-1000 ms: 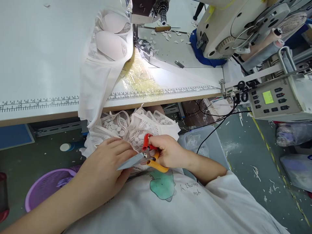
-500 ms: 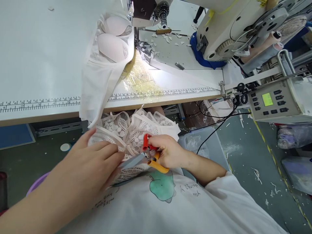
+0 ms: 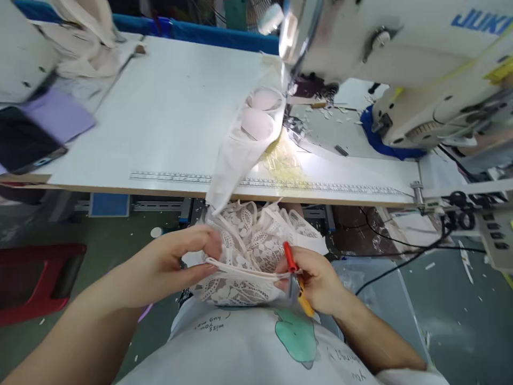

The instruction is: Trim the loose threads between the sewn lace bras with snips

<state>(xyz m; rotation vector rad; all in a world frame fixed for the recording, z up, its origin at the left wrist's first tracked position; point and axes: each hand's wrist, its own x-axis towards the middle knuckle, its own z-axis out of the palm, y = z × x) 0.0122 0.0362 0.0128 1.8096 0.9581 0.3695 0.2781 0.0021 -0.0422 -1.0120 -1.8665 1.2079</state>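
Two grips, centre frame: your left hand (image 3: pixel 168 267) pinches the strap (image 3: pixel 244 271); your right hand (image 3: pixel 318 279) clenches scissors (image 3: pixel 295 280) over lace garment (image 3: pixel 250 247).

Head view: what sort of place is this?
Probably a garment sewing workshop: an industrial sewing machine on the table, a ruler along its edge, lace in the left hand, scissors in the right hand.

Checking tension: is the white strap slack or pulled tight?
Tight: strap runs straight from left hand to right hand holding scissors.

Two hands (image 3: pixel 168 267) (image 3: pixel 318 280), one scissors (image 3: pixel 290 259), one lace garment (image 3: pixel 248 248), one sewing machine (image 3: pixel 401 37).
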